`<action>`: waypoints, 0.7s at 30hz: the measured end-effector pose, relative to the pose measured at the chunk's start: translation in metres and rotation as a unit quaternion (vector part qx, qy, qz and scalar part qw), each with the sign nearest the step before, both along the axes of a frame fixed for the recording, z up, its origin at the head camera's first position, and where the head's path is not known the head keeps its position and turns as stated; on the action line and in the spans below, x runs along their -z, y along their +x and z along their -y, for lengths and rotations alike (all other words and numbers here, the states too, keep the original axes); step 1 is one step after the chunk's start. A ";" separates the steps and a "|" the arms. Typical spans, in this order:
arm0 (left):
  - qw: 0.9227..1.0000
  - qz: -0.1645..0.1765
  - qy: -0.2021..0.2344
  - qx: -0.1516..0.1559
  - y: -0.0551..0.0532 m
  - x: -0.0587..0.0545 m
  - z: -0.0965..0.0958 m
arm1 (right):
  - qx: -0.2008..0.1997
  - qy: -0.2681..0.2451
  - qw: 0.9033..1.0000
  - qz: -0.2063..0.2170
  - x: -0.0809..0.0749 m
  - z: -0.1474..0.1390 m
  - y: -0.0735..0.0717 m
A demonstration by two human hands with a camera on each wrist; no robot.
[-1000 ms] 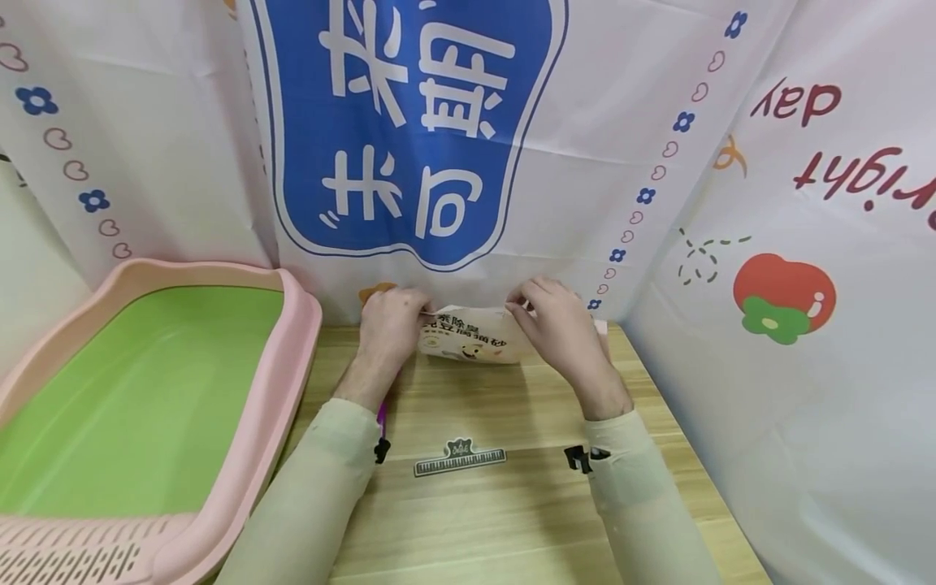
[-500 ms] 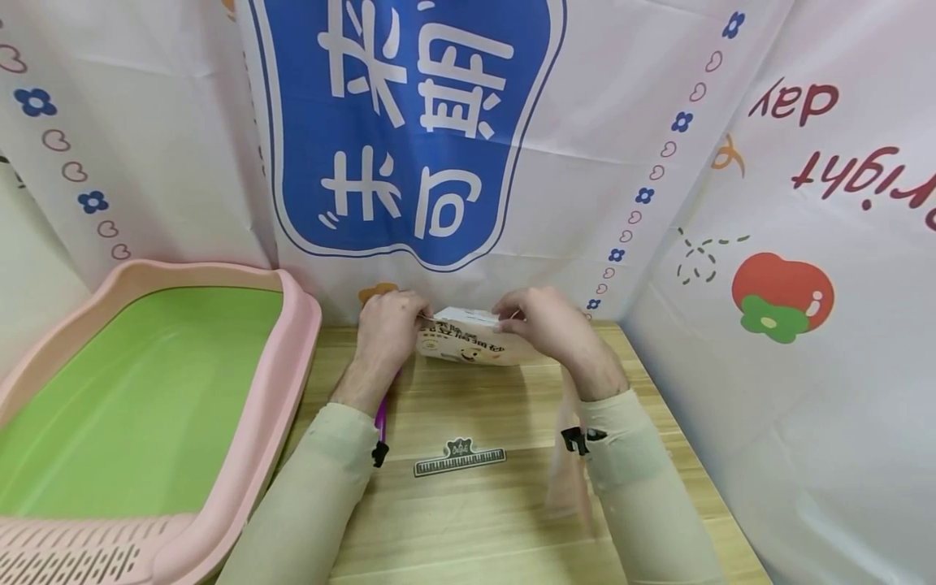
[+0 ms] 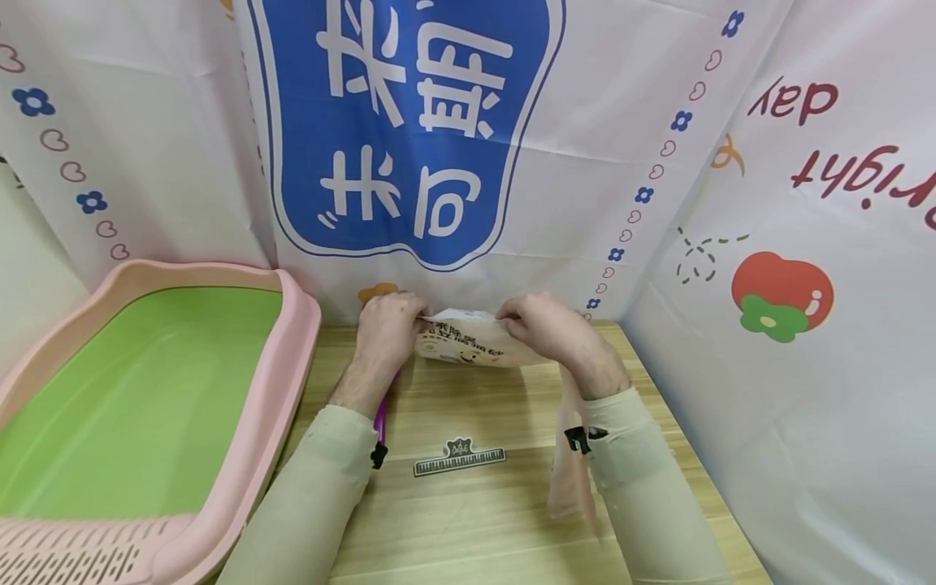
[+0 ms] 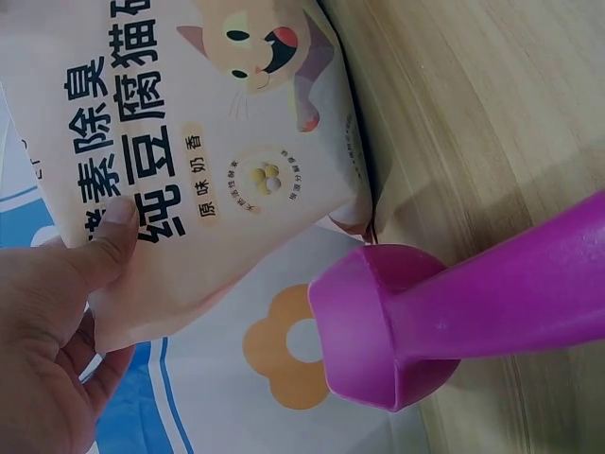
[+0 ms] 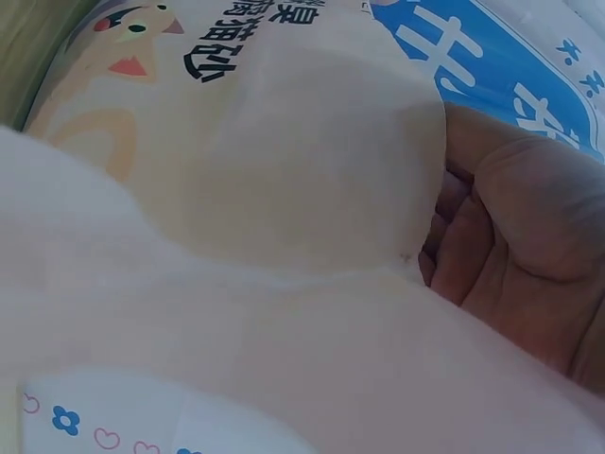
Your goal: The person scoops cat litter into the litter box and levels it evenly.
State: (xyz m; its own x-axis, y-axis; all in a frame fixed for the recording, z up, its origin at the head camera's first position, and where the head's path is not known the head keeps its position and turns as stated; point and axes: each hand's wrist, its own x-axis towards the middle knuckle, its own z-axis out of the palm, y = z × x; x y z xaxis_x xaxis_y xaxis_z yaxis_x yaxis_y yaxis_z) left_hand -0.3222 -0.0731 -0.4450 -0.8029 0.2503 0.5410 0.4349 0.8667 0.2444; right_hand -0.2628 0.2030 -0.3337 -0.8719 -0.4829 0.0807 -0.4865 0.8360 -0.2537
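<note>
A pale cat litter bag (image 3: 468, 345) with black lettering and a printed cat stands at the back of the table, against the cloth. My left hand (image 3: 387, 329) pinches its top left corner, the thumb lying on the printed front in the left wrist view. At the top right edge my right hand (image 3: 552, 331) grips the bag, its fingers partly behind the film. A pale pink strip (image 3: 570, 487) of film hangs below the right wrist and blurs across the right wrist view. The purple scoop (image 4: 378, 326) lies beside the bag, mostly hidden by the left arm in the head view.
A pink-rimmed litter box (image 3: 270, 406) with a green floor fills the left side. Midway between my forearms lies a flat clip-like piece (image 3: 459, 461) printed with piano keys. Printed cloth walls (image 3: 585, 187) bound the back and right.
The right hand has shifted slightly left along the bag's top edge. The pink strip, earlier beyond the right hand, now hangs toward me under the right wrist. The left hand keeps its place.
</note>
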 end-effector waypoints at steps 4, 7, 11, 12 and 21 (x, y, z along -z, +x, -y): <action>1.000 -0.002 0.003 0.003 0.003 -0.002 0.000 | 0.002 -0.006 1.000 0.001 0.003 0.000 -0.001; 1.000 0.009 -0.004 0.004 0.014 -0.013 -0.001 | 0.005 -0.012 1.000 0.008 0.005 0.001 -0.002; 1.000 0.014 -0.009 0.000 0.019 -0.015 -0.001 | 0.017 -0.014 1.000 -0.012 0.010 0.002 -0.003; 1.000 0.014 -0.009 0.000 0.019 -0.016 -0.001 | 0.023 -0.014 0.999 -0.023 0.011 0.003 -0.003; 0.995 -0.021 0.016 0.095 0.033 -0.025 -0.008 | 0.089 -0.019 0.988 -0.126 0.015 0.008 -0.003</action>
State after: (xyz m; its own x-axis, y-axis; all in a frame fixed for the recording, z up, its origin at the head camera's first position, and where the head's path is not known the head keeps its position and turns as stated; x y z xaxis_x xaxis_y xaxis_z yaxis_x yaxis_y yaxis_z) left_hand -0.2889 -0.0647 -0.4198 -0.7199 0.3768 0.5829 0.5998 0.7603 0.2494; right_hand -0.2656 0.1948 -0.3490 -0.8925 -0.3172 0.3208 -0.3851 0.9060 -0.1756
